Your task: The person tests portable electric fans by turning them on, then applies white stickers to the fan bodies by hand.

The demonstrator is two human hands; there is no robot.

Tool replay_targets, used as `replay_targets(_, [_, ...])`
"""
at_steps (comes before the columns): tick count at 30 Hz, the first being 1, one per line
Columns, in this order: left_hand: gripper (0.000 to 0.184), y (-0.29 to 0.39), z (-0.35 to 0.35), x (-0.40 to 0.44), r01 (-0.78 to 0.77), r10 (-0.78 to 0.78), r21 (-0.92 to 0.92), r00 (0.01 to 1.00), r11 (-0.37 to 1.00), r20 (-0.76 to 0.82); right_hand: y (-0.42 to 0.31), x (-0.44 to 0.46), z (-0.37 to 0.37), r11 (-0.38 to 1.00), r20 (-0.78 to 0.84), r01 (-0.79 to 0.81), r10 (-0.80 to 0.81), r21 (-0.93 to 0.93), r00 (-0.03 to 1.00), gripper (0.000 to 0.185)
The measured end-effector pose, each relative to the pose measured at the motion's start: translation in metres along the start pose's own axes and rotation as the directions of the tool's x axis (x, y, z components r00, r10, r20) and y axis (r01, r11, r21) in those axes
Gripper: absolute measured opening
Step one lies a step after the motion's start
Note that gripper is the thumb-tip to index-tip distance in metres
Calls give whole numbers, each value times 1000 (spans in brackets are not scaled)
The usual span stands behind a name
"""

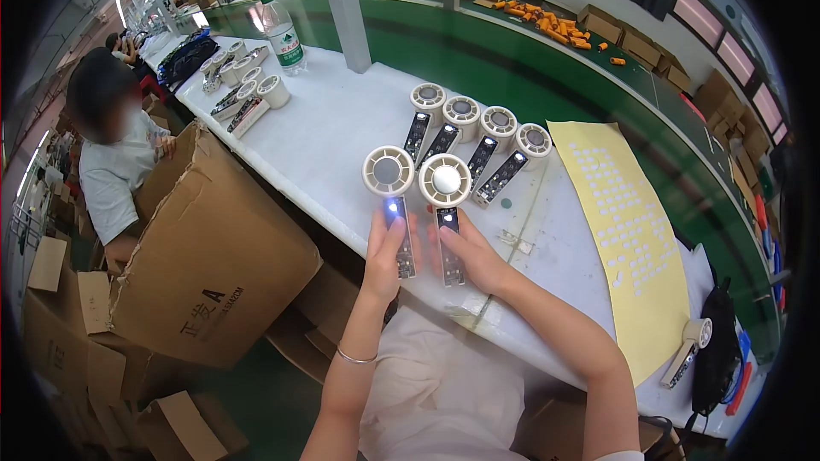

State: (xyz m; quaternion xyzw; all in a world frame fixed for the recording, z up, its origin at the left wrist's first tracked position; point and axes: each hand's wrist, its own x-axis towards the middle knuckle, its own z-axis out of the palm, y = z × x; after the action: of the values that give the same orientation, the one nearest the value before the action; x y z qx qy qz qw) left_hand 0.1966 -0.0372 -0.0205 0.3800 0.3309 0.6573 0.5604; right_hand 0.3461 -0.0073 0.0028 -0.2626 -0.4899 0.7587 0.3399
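My left hand point(386, 258) is closed around the handle of a white handheld fan point(389, 172) with a grey centre disc. A bluish light glows on its exposed circuit board, close to my thumb. In my right hand point(470, 254) is a second handheld fan point(445, 181), its centre disc bright white and a small light lit on its board. The two fans are held upright side by side, heads nearly touching. Just beyond them, several similar fans point(498, 123) lie in a row on the white table point(333, 162), boards facing up.
On the right lies a yellow sheet point(598, 196) dotted with small white pieces, near a single fan point(686, 353) and a black pouch point(716, 350). More fans point(273, 92) and a water bottle point(284, 38) stand far left. A large carton point(213, 265) and another person point(115, 162) are left.
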Motion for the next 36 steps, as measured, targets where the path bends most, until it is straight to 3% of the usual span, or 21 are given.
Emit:
replay_targets(5, [18, 7, 9, -2, 5, -5, 2, 998, 1000, -56, 1, 1, -1, 1000, 9, 13, -13, -13, 1000, 28])
replay_targets(20, [19, -3, 0, -1, -27, 29, 44, 999, 999, -40, -1, -1, 1, 999, 10, 37, -36, -36, 999, 25])
replay_targets(36, [20, 4, 8, -2, -29, 26, -68, 999, 997, -44, -2, -1, 1, 999, 37, 45, -44, -30, 998, 26])
